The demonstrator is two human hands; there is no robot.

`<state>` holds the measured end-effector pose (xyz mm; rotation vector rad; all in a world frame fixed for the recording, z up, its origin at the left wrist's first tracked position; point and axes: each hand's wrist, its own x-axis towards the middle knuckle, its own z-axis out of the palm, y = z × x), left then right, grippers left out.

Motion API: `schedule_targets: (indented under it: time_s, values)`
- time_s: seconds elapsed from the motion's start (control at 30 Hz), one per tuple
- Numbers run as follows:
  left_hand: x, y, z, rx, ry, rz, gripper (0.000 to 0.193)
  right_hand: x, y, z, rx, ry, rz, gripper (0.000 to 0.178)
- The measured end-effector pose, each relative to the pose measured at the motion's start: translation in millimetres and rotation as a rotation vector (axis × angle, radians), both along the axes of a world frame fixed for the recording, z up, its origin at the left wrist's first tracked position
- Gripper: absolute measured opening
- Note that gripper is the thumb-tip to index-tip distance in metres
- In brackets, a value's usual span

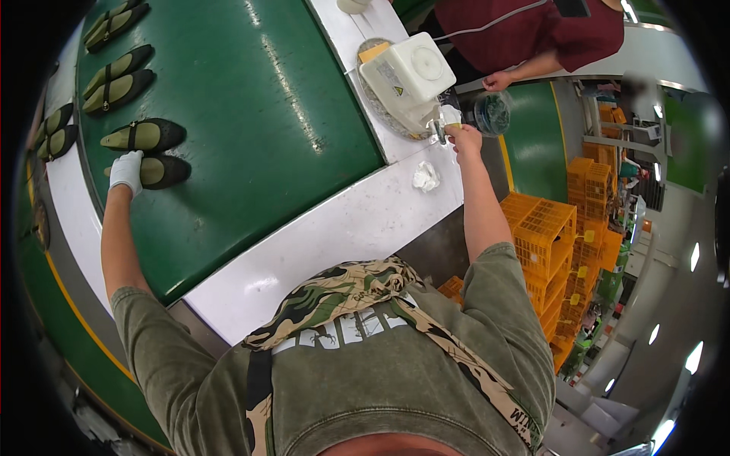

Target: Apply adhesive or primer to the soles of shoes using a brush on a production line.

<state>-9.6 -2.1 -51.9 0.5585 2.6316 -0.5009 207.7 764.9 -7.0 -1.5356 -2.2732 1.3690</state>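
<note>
My left hand [127, 172], in a white glove, is closed on the rear part of a dark flat shoe [169, 172] with a strap and pale green lining. The other shoe of that pair [148, 135] lies just beyond it on the green conveyor belt [251, 114]. Far to the right, my bare right hand [464, 140] has its fingers pinched at the front end of a white tabletop machine [408, 70]. A small white, paper-like piece [451, 115] shows at the fingertips; what exactly they hold is too small to tell.
Crumpled white paper [426, 176] lies on the white table edge [334, 220]. More shoes [118, 87] sit up the belt at left. A clear round container [492, 112] stands beside the machine, near a person in a dark red top [525, 30]. Orange crates [541, 235] are stacked at right.
</note>
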Motion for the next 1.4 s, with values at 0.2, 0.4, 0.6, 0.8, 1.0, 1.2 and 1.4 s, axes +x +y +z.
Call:
schedule_targets:
  time_s: [0.2, 0.4, 0.6, 0.8, 1.0, 1.2, 1.4]
  values:
    - [23.3, 31.1, 24.0, -0.045, -0.182, 0.084, 0.055, 16.6, 35.8, -18.9, 0.267, 0.029, 0.047, 0.016]
    - [108.0, 45.0, 30.0, 0.07, -0.198, 0.479, 0.055, 10.8, 15.0, -27.7, 0.201, 0.09, 0.073, 0.017]
    - [179.2, 49.5, 50.1, 1.144, -0.348, 1.281, 0.04, 27.1, 45.3, -48.8, 0.021, 0.189, -0.064, 0.018]
    - [272.5, 140.7, 47.7, 2.58, -0.525, 1.173, 0.053, 34.3, -36.7, 15.7, -0.705, 0.411, -0.046, 0.017]
    - [299.1, 219.6, 117.8, 2.164, 0.068, 0.574, 0.072, 1.5, -167.2, 78.3, -0.849, 0.53, 0.434, 0.023]
    - [334.8, 255.2, 206.5, 2.11, 0.028, 0.687, 0.033, -2.9, -253.8, 128.4, -0.968, 0.81, 0.896, 0.02]
    - [355.1, 254.3, 211.8, 1.996, 0.183, 0.741, 0.037, 14.4, -288.4, 151.1, -1.062, 0.826, 0.984, 0.02]
